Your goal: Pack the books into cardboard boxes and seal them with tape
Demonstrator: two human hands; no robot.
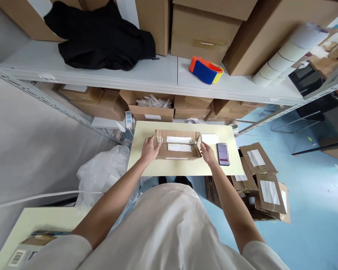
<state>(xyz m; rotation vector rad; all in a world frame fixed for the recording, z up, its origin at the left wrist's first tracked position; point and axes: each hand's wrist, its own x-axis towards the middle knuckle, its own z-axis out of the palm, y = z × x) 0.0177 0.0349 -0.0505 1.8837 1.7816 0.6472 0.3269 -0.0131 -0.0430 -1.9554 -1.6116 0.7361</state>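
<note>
On the pale yellow tabletop (143, 133) lies a brown cardboard box (161, 153), with white labels and clear tape along its top. My left hand (151, 149) is closed on the left end of the box, thumb near the crumpled tape there. At the opposite end, my right hand (207, 153) grips the right edge, its fingers curled and partly hidden. A stack of white labels (210, 138) lies just beyond my right hand, and a smartphone (223, 154) rests to the right of it.
Behind the table, a shelf (163, 80) holds cartons, a black garment (101, 39), a coloured band (205, 70) and label rolls (287, 56). Labelled cartons (257, 161) are piled on the floor at right. White plastic wrap (101, 172) bulges at left.
</note>
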